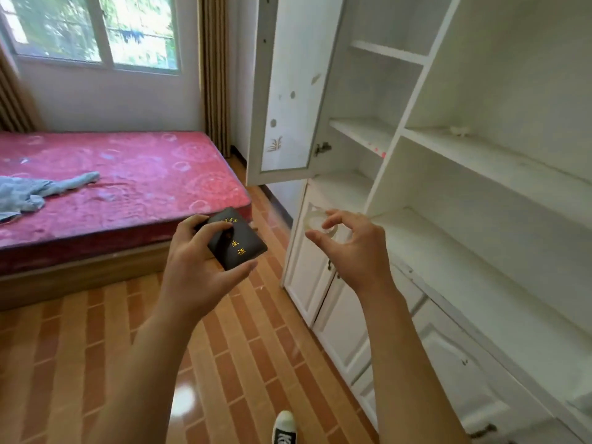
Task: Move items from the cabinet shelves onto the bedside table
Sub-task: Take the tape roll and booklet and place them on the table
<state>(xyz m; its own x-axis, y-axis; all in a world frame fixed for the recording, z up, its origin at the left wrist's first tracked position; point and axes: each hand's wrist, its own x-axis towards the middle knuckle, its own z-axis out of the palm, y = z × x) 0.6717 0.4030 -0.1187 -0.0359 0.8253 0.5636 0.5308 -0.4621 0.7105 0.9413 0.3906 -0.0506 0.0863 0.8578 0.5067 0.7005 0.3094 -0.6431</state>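
the left hand [205,261] held a small dark booklet with gold characters on its cover [238,240], the thumb laid across its upper face and the fingers curled under its lower edge, out in front of the body above the orange-brown tiled floor [96,347]. the right hand [349,248] pinched a clear, ring-shaped roll of tape [315,221] between thumb and forefinger, the other fingers curled loosely behind it; the roll was blurred and hard to read in detail. both things were in the air, well apart from any shelf, in front of the white cabinet [464,219], whose upper door [288,91] stood swung open. a small pale object [460,131] lay on one of the cabinet's right-hand shelves, too small to identify. to the left stood a bed with a red patterned mattress [121,177], a crumpled grey-blue cloth [38,193] lying on it, under a window [96,30]. the toe of a black and white shoe [284,427] showed at the bottom edge.
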